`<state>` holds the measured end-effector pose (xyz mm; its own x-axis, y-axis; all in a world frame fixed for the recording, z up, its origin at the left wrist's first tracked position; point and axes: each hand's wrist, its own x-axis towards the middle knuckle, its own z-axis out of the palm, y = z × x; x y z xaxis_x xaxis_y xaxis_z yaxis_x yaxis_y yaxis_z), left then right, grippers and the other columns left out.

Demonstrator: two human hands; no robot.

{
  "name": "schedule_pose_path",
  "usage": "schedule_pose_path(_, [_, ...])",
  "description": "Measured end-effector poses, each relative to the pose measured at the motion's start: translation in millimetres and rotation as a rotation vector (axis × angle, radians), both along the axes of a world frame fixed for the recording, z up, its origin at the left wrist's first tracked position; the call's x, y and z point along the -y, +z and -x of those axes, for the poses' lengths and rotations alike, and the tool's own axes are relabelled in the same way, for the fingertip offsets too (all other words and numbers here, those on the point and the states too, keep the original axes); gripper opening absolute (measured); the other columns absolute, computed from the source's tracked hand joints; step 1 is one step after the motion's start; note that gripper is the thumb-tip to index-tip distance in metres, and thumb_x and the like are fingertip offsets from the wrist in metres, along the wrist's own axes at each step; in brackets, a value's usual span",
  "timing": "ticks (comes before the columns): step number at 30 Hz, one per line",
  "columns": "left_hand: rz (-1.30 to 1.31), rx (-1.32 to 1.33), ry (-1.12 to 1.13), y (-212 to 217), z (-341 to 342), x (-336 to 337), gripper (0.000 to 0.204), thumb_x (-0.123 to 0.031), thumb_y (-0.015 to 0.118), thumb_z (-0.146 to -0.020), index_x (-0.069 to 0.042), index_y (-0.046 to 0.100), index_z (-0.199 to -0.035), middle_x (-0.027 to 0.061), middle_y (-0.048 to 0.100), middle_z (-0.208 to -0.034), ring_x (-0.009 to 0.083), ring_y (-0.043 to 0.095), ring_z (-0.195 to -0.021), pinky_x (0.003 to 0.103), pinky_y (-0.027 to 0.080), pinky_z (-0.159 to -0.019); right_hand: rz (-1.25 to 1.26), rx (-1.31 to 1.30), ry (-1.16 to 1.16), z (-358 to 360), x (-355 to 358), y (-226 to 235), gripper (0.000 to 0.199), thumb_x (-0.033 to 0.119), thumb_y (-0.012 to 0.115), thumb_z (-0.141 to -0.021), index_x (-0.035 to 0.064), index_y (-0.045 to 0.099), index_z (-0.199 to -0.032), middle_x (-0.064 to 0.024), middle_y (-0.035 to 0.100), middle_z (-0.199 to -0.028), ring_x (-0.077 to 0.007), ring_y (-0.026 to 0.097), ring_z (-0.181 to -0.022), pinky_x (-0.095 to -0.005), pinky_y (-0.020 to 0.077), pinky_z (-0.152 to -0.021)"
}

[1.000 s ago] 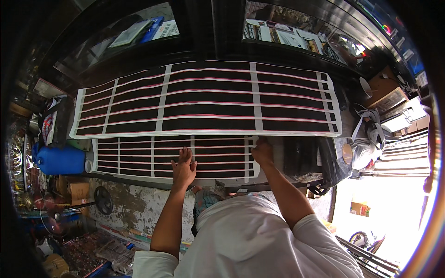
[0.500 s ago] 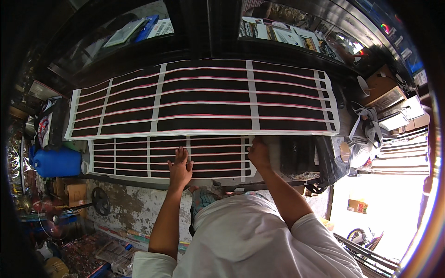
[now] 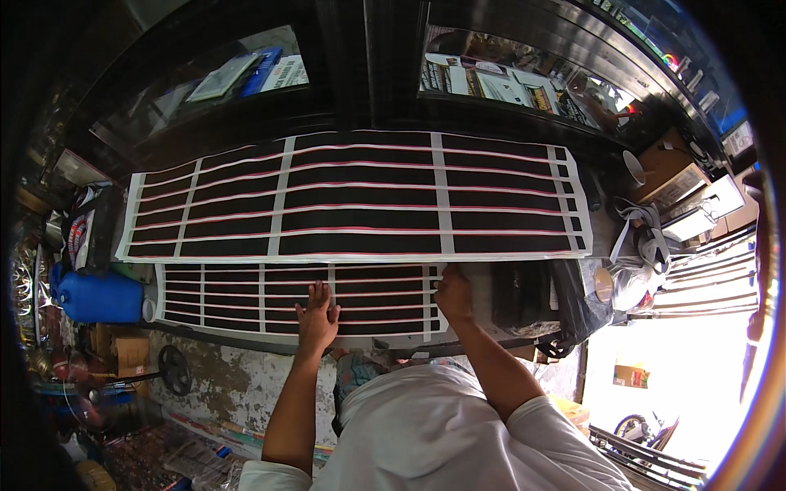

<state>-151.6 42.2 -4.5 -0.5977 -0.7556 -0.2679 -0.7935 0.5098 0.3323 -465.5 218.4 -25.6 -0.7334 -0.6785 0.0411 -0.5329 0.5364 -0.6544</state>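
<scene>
Head view: two striped sheets [image 3: 352, 200], two hands [image 3: 318, 315].

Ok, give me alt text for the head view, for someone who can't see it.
Seen from above, a person presses the left hand flat on a small black sheet with white grid lines, while the right hand rests at its right edge. A larger matching striped sheet lies just beyond on the counter, and a blue jug sits at the left.

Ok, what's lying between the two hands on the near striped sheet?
In the head view, only the near striped sheet itself: its black bands and white strips run bare between the left hand, flat on it, and the right hand at its right edge.
</scene>
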Motion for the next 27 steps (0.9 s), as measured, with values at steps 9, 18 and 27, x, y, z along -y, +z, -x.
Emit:
schedule_pose_path(9, [-0.006,0.03,-0.002,3,2,1,0.066,-0.035,0.055,-0.11,-0.013,0.035,-0.169,0.0085,0.026,-0.179,0.0279,0.02,-0.166,0.076,0.022,-0.125,-0.061,-0.052,-0.022,-1,4,1,0.029,0.001,0.079,-0.08,0.0018,0.067,-0.106,-0.0239,0.072,-0.099,-0.0483,0.071,-0.099,-0.0521,0.0582,-0.085])
schedule_pose_path(18, [0.02,0.001,-0.007,-7,-1,1,0.067,-0.036,0.054,-0.11,-0.013,0.033,-0.169,0.0104,0.025,-0.179,0.0299,0.02,-0.166,0.076,0.022,-0.124,0.104,-0.152,0.322,-1,-2,25,0.021,-0.002,0.077,-0.078,0.0059,0.074,-0.097,-0.0168,0.066,-0.102,-0.0395,0.065,-0.101,-0.0493,0.055,-0.088])
schedule_pose_path(27, [0.032,-0.013,-0.013,-8,-1,1,0.066,-0.036,0.054,-0.111,-0.014,0.034,-0.169,0.0096,0.026,-0.179,0.0295,0.021,-0.166,0.077,0.022,-0.123,0.056,-0.222,0.397,-8,6,16,0.024,0.006,0.081,-0.081,0.0092,0.079,-0.104,-0.0139,0.067,-0.101,-0.0374,0.065,-0.103,-0.0489,0.0548,-0.093])
